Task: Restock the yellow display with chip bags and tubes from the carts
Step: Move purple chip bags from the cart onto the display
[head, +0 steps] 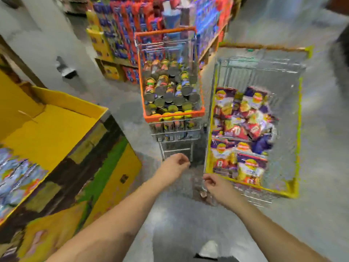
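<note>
Both hands, left (174, 163) and right (215, 184), loosely curled and empty, low centre; bags (243, 129) just right of the right hand, tubes (170, 91) straight above

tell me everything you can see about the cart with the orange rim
The orange-rimmed cart is a wire-mesh shopping cart with a grey metal frame, an orange plastic rim and an orange handle bar at its far end. It stands upright on the grey floor, ahead of the person, just left of the yellow-rimmed cart; whether the two touch is unclear. Its basket is packed nearly to the rim with chip tubes lying lengthwise, their round ends facing the camera. A lower wire shelf holds more product. Neither hand touches it.
</note>
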Motion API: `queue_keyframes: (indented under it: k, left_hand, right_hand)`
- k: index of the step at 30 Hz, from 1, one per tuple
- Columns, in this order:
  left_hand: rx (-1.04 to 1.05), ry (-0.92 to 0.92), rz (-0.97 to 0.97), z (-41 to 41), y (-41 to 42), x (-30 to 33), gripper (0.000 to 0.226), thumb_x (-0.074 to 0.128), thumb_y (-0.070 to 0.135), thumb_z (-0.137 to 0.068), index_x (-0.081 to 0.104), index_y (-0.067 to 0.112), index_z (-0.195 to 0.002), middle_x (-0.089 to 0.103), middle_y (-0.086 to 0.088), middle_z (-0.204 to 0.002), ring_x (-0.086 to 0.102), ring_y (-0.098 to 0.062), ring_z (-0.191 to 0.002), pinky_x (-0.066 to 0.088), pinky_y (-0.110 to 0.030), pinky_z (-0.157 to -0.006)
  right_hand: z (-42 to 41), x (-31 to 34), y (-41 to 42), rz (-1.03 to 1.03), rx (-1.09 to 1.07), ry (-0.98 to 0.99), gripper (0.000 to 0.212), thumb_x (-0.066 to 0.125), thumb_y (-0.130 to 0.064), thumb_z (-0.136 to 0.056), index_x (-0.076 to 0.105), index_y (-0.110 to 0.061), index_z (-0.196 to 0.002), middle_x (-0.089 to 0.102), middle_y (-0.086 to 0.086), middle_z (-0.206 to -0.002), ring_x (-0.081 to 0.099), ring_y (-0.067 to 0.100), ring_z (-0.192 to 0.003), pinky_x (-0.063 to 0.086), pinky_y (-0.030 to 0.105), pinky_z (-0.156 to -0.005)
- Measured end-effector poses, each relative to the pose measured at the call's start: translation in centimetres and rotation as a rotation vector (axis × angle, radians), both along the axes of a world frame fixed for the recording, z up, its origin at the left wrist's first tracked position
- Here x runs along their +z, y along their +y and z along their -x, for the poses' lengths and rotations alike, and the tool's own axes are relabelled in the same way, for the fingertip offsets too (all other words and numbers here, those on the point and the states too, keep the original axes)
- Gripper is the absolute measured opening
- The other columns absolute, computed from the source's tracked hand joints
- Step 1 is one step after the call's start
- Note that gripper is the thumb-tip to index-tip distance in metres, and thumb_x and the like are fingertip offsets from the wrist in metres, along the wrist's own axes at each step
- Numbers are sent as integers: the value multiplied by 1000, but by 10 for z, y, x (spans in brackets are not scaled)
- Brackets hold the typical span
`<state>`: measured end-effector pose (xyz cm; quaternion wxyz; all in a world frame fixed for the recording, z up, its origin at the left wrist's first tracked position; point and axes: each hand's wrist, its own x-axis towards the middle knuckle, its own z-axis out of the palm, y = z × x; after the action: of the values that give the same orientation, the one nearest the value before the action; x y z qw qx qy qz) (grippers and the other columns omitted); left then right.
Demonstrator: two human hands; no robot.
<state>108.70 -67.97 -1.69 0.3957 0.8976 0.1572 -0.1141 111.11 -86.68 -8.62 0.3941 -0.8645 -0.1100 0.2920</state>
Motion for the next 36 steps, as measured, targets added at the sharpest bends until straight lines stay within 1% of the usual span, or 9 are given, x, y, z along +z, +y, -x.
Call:
queue_keyframes:
  k: [4, 8, 11, 15, 21, 25, 28, 31, 36]
  left_hand:
    - [-100, 71, 9, -59, -60, -8, 9, 59, 33, -93, 64, 26, -98, 69, 4, -97, 58, -10, -82, 43, -25, -68]
    - [-206, 128, -24, -104, -96, -21, 11, 56, 31, -94, 62, 23, -98, 62, 6, -87, 55, -11, -74, 40, -25, -59]
    - [-295, 167, -62, -140, -110, -31, 14, 53, 30, -95, 62, 21, -100, 61, 5, -85, 53, -9, -65, 38, -23, -53]
    - [-377, 234, -141, -193, -116, -54, 17, 50, 28, -96, 61, 18, -105, 66, 0, -90, 55, -11, -61, 40, -23, -51]
    - [-565, 340, -263, -284, -115, -109, 13, 47, 23, -94, 55, 14, -96, 62, -6, -91, 56, -22, -79, 38, -28, -62]
    - [-666, 423, -322, -348, -115, -152, 25, 48, 21, -93, 58, 5, -109, 64, -14, -109, 62, -32, -100, 48, -33, -74]
    - [-785, 488, -404, -382, -118, -189, 37, 47, 23, -93, 50, 1, -122, 52, -21, -132, 57, -36, -109, 51, -45, -82]
    - [-834, 532, -465, -405, -121, -208, 53, 49, 25, -93, 38, 11, -142, 35, -15, -146, 46, -35, -125, 47, -43, -90]
    - [-879, 656, -504, -418, -122, -238, 59, 46, 24, -93, 27, 12, -149, 35, -14, -149, 41, -35, -131, 40, -47, -104]
  right_hand:
    - [-34, -8, -73, 36, -132, 63, 11, 57, -27, -95, 60, -34, -102, 67, -10, -97, 64, 10, -88, 51, 29, -82]
    - [-68, -16, -120, 57, -221, 81, 14, 55, -31, -96, 61, -33, -108, 66, -9, -98, 61, 6, -76, 45, 17, -57]
    - [-94, -25, -141, 72, -312, 91, 9, 57, -32, -94, 62, -32, -101, 68, -8, -90, 63, 9, -76, 49, 26, -67]
    - [-131, -52, -161, 85, -390, 146, 27, 59, -27, -92, 63, -17, -116, 63, -7, -85, 61, 13, -73, 51, 33, -72]
    - [-188, -81, -170, 206, -491, 245, 23, 57, -18, -95, 57, -18, -118, 65, 4, -98, 59, 12, -61, 43, 13, -46]
    - [-224, -110, -173, 367, -442, 252, 25, 63, -22, -87, 66, -14, -110, 68, 5, -101, 62, 19, -85, 46, 24, -69]
    - [-245, -140, -172, 490, -394, 300, 32, 65, -26, -87, 65, -16, -117, 66, 7, -117, 63, 27, -108, 48, 30, -90]
    - [-267, -159, -167, 586, -343, 319, 40, 58, -25, -86, 60, -18, -126, 60, 11, -126, 58, 28, -114, 47, 33, -97]
    - [-298, -188, -160, 665, -269, 349, 42, 52, -24, -88, 54, -23, -129, 55, 8, -129, 55, 29, -118, 48, 40, -97]
